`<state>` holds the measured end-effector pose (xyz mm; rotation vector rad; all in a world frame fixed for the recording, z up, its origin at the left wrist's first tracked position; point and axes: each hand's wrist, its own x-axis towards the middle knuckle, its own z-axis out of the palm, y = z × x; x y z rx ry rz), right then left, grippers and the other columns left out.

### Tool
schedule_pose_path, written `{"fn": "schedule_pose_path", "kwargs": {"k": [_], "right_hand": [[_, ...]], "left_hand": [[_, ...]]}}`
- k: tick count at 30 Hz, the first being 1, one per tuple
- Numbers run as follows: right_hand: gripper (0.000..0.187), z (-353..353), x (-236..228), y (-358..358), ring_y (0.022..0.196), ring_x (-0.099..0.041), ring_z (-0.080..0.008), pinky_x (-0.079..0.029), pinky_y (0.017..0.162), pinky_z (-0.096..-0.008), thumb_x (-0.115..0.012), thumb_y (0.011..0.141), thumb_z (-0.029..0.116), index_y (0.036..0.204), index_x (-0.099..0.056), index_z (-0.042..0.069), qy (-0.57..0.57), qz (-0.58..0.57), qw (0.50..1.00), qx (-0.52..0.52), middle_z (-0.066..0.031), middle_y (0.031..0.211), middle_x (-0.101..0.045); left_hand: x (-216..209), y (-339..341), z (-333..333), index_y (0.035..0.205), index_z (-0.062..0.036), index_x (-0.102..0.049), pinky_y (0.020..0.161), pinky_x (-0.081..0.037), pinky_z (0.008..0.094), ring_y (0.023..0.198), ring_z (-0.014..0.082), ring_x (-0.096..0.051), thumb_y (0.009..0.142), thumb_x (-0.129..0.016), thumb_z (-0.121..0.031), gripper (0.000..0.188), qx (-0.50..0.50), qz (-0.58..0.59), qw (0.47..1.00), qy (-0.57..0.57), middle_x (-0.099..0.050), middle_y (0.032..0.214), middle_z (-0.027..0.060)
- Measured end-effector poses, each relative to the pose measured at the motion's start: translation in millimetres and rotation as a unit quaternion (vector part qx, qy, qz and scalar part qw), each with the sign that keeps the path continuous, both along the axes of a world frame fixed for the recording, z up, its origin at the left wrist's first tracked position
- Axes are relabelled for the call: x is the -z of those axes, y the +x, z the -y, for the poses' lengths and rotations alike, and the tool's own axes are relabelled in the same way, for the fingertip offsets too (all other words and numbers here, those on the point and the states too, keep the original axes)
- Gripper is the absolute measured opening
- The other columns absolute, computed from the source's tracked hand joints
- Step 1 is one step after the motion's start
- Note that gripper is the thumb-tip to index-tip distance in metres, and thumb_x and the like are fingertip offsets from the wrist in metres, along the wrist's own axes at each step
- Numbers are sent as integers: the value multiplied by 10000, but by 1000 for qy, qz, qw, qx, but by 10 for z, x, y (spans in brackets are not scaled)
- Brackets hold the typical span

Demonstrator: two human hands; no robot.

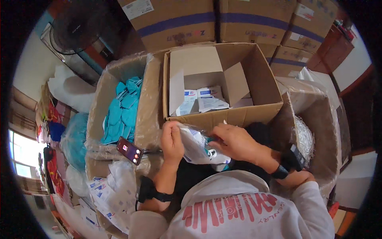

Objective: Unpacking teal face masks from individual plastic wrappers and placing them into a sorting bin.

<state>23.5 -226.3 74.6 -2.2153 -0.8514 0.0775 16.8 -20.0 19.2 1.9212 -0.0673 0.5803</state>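
Observation:
My left hand (173,139) is closed on the upper left edge of a white printed plastic pouch (195,144), held tilted in front of my body. My right hand (234,141) has its fingers curled in at the pouch's right side; what they pinch, if anything, is hidden. Bits of teal show at that side and below it, by the printed lower end. Just beyond my hands stands an open cardboard carton (223,116). Inside it is a smaller box with white flaps (195,63), where several filled white pouches (211,99) lie.
At left, a plastic-lined carton (95,119) holds teal folded face masks (121,113). A lit phone (129,150) rests on its near edge. Nearer lie loose flat white pouches (113,193). A right-hand carton (314,103) holds white strands (304,139). Sealed cartons (254,20) stack behind.

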Motion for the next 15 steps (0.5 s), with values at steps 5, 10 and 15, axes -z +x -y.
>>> {"fn": "schedule_pose_path", "kwargs": {"k": [5,10,15], "right_hand": [[172,-107,177,45,766,-553,-326,-453,641,-403,-569,730,154,856,-520,48,-30,37,998,-43,-138,794,-556],[214,-54,205,143,665,-534,-205,-426,614,-340,-578,788,217,733,-512,20,107,-175,978,-27,-108,667,-530],[317,237,383,287,686,-514,-148,-437,658,-286,-573,814,364,869,-556,53,310,-230,895,226,-42,823,-561]], "left_hand": [[139,-79,74,894,-2,-514,699,-402,278,760,184,-502,902,-412,-157,186,32,-19,999,-6,-524,806,86],[123,-93,171,936,-2,-506,700,-403,268,778,152,-498,917,-396,-180,211,-11,-62,996,-58,-536,823,74],[156,19,203,953,-9,-495,692,-402,262,767,139,-491,929,-373,-196,225,-102,-41,991,-81,-532,812,56]]}}
